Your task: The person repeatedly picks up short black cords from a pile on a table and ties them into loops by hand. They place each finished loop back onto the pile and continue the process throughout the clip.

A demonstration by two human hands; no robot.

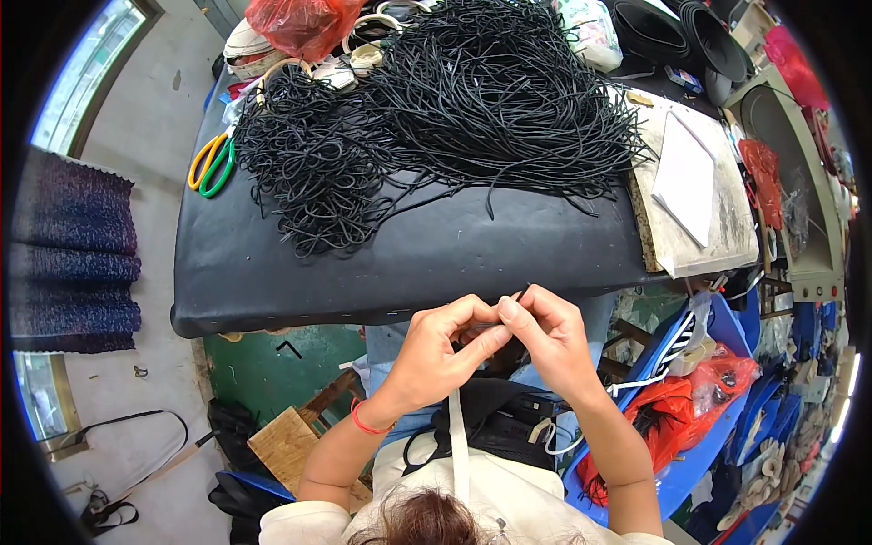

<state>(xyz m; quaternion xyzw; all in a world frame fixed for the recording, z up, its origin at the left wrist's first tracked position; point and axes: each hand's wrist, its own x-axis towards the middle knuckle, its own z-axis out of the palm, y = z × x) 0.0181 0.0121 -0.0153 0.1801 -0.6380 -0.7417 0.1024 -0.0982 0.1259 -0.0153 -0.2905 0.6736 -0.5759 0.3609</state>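
My left hand point(452, 343) and my right hand point(550, 338) meet just off the near edge of the table, fingertips pinched together. A short dark end of a black cord point(523, 292) pokes up between them. Most of that piece is hidden behind my fingers. Beyond my hands, a big heap of black cords point(509, 100) lies on the black-covered table point(436, 259). To its left is a smaller tangle of looped black cords point(318, 168), touching the heap.
Scissors point(214, 165) with yellow and green handles lie at the table's left. A stained board point(718, 241) bearing a white sheet point(688, 177) rests at the right. A red bag point(304, 23) sits at the far edge. Beside me stand a wooden stool point(291, 445) and a blue bin point(699, 472).
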